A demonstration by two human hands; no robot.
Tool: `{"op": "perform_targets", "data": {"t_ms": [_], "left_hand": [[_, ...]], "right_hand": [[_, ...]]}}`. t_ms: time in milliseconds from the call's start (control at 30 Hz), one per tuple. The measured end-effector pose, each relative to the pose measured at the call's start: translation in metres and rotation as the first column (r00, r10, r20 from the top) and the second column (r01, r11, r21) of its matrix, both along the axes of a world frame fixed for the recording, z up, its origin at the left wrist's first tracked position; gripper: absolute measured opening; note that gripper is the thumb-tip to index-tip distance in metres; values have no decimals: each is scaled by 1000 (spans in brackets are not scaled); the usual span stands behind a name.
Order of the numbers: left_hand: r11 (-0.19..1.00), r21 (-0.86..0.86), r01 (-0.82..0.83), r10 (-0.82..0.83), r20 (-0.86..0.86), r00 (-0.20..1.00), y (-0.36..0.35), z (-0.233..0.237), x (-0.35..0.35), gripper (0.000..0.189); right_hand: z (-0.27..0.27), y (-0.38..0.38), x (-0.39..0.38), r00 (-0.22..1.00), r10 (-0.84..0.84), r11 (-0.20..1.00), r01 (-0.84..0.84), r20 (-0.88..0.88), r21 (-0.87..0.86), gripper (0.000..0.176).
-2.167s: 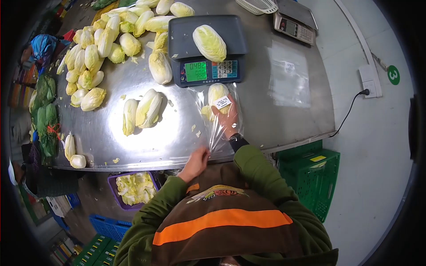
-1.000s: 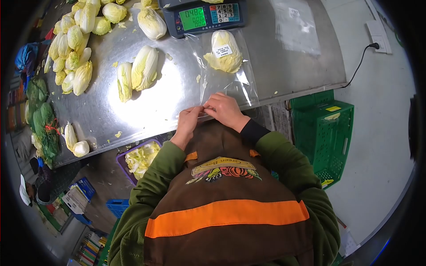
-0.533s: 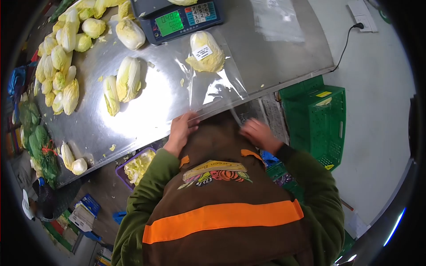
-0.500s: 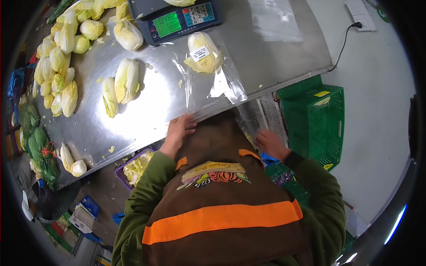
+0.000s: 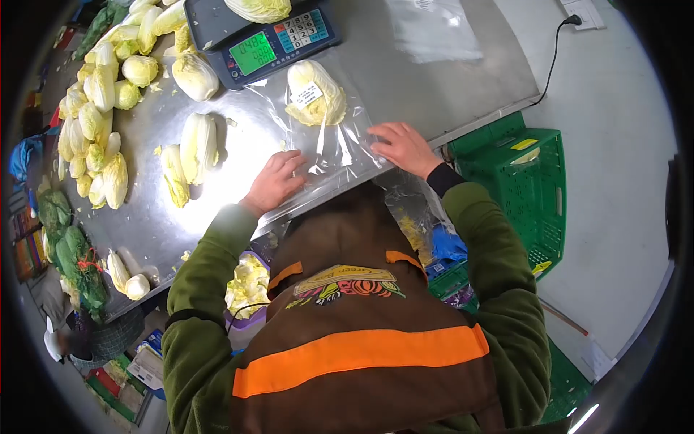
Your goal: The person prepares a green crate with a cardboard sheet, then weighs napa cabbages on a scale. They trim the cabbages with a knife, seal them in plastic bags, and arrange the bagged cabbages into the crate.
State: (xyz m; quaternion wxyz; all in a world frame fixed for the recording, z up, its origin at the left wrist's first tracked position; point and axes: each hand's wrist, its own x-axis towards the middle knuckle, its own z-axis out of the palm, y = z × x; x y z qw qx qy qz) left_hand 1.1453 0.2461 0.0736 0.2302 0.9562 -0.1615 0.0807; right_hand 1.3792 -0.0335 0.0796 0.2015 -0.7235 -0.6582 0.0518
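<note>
A pale napa cabbage (image 5: 323,103) with a white printed label (image 5: 306,95) lies inside a clear plastic bag (image 5: 340,148) near the table's front edge. At the bag's left side, my left hand (image 5: 276,181) rests with its fingers apart. My right hand (image 5: 403,147) is at the bag's right side, fingers spread towards it. Whether either hand pinches the film is hard to see, but neither is closed. Behind the bag stands a scale (image 5: 278,45) with a lit green display and another cabbage (image 5: 259,7) on it.
Two cabbages (image 5: 199,148) lie left of the bag, and a large heap (image 5: 101,87) is farther left. A green crate (image 5: 531,195) stands right of the table. Below the table edge is a purple tub of leaves (image 5: 248,282). A person bends at the lower left.
Both hands have moved up onto the tabletop beside the bag, the right one from below the table edge. The view has shifted slightly.
</note>
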Motion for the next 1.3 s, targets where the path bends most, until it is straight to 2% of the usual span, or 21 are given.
{"op": "perform_targets", "data": {"t_ms": [133, 200, 267, 367, 433, 467, 567, 600, 667, 800, 867, 900, 933, 967, 1000, 1100, 1133, 1167, 1200, 1233, 1300], "left_hand": [[930, -271, -249, 266, 30, 963, 5, 47, 4, 15], [860, -409, -305, 346, 30, 938, 9, 83, 3, 12], [829, -468, -305, 377, 66, 924, 3, 95, 3, 5], [337, -857, -390, 445, -219, 868, -13, 88, 6, 9], [61, -847, -529, 473, -442, 762, -26, 79, 17, 17], [-63, -781, -622, 438, -582, 685, -29, 77, 20, 22], [-154, -474, -867, 297, -859, 417, -26, 52, 18, 32], [-161, -472, -867, 296, -861, 414, -27, 36, 11, 32], [11, -264, -964, 49, -963, 264, -26, 5, -3, 36], [216, -229, -949, -168, -966, 195, -17, 1, -4, 31], [663, -170, -729, 514, -604, 609, -28, 22, 0, 40], [724, -253, -642, 477, -490, 730, -27, 34, 1, 59], [732, -249, -634, 470, -489, 735, -20, 41, 3, 59], [906, -200, -373, 302, -312, 901, -9, 46, 6, 61], [992, -90, -85, 71, -152, 986, -4, 50, 7, 63], [947, -285, -147, 103, -161, 982, -10, 34, 10, 48], [954, -269, -135, 96, -154, 983, -10, 22, 15, 48], [853, -386, -351, 146, -470, 871, -8, 9, 23, 34], [713, -405, -572, 113, -739, 664, -6, 3, 34, 24], [421, -596, -684, 52, -737, 674, -17, 12, 53, 29], [236, -625, -744, -59, -774, 631, -26, 28, 85, 33]], "right_hand": [[23, 9, 0, 990, -67, 993, 78, -123, 85, 14], [63, 8, -12, 874, -243, 909, 356, -420, 215, 7], [81, 15, -26, 814, -215, 885, 396, -540, 245, 7], [91, 25, -41, 630, -150, 804, 527, -762, 277, 12], [97, 29, -47, 299, -502, 759, 603, -812, -247, 28], [93, 32, -48, 302, -508, 758, 601, -806, -252, 28], [56, 33, -45, -18, -686, 598, 555, -728, -577, 32], [39, 27, -43, -14, -689, 599, 551, -724, -581, 32], [15, 16, -35, -104, -734, 614, 320, -671, -721, 32], [2, 13, -27, -18, -803, 595, 37, -596, -803, 26], [-30, 3, -34, 363, -541, 834, 350, -758, -427, 18], [-16, 6, -32, 357, -546, 829, 358, -758, -429, 18], [15, 16, -26, 732, -368, 930, 279, -573, -240, 29], [32, 21, -22, 958, -137, 989, 117, -251, -93, 44], [25, 17, -25, 955, -147, 988, 130, -256, -82, 44], [3, 7, -29, 844, -169, 985, 134, -509, -106, 63], [1, 8, -27, 637, -191, 982, 124, -747, -145, 60], [-1, 8, -26, 364, -199, 979, 104, -910, -173, 57], [-6, 6, -24, 364, -192, 980, 129, -912, -155, 57], [-13, 0, -21, 116, -290, 950, 156, -950, -271, 53], [-26, -14, -17, -295, -303, 900, 225, -906, -374, 54]]}}
